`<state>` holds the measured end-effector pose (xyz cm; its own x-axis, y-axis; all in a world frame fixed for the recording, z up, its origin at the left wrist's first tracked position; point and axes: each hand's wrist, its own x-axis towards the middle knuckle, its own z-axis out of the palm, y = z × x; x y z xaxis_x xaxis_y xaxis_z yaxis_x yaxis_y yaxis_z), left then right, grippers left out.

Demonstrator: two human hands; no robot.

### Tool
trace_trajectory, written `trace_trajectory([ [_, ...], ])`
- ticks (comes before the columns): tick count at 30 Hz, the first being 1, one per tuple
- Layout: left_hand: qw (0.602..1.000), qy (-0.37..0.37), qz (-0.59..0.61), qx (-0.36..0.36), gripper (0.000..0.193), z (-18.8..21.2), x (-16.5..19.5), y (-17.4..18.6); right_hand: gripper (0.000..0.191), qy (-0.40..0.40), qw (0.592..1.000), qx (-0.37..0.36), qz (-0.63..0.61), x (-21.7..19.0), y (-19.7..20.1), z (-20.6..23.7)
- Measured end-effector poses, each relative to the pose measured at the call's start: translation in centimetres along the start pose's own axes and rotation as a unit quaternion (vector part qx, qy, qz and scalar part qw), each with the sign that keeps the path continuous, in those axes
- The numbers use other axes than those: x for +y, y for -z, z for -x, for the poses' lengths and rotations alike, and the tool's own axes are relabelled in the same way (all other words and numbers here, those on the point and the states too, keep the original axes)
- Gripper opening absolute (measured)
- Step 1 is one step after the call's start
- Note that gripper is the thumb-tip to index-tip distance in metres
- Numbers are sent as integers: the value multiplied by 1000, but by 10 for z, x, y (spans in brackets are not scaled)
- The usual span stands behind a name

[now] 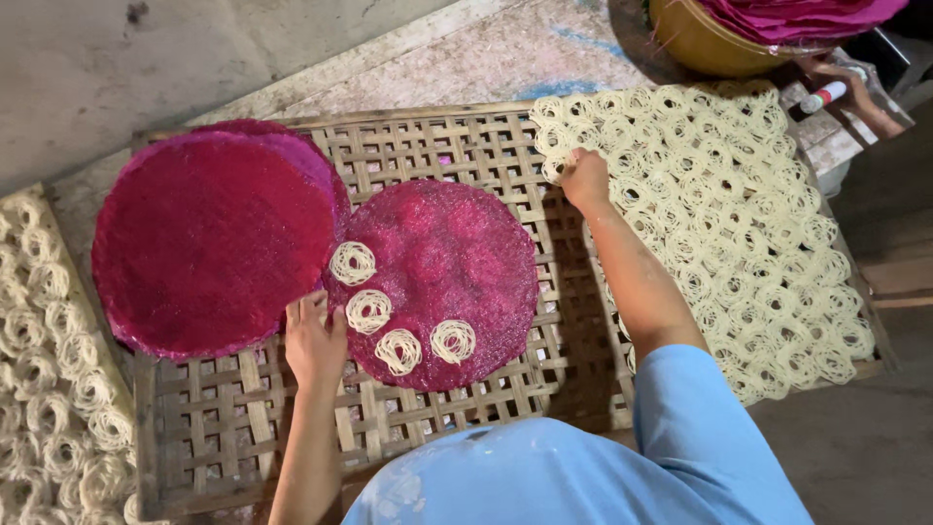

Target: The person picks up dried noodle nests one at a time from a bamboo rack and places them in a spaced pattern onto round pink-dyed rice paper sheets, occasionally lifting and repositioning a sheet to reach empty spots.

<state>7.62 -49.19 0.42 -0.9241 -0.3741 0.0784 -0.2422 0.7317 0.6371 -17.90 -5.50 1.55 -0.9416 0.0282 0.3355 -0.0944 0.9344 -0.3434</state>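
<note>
Left hand (313, 338) rests beside a magenta disc (437, 282) bearing noodle coils (398, 350); right hand (585, 180) touches the noodle sheet (739, 224).

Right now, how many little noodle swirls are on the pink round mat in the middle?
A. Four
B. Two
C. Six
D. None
A: four pale noodle swirls lie in a curve on the lower left part of the pink mat, next to the left hand; the right hand is over at the big sheet of swirls.
</note>
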Motion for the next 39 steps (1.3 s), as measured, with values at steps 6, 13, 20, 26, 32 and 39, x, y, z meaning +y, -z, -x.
trace_trajectory([
  [6,988,-40,-149,11,48,-13,-23,-25,55,58,996,58,43,-19,3,27],
  [13,996,21,-60,61,51,-37,0,-30,38,73,992,-68,-73,-77,0,98],
  [20,987,-107,-113,-29,29,-46,24,-25,37,113,973,-68,-187,-119,2,152],
  [26,977,-98,-172,-79,18,-57,24,-30,35,140,962,-26,-232,-123,10,165],
  [32,962,128,235,-58,14,-81,9,-6,26,-8,936,-132,-326,-108,3,163],
  [39,981,-131,-123,-76,48,-63,29,-14,22,10,914,-140,-381,-129,-4,165],
])
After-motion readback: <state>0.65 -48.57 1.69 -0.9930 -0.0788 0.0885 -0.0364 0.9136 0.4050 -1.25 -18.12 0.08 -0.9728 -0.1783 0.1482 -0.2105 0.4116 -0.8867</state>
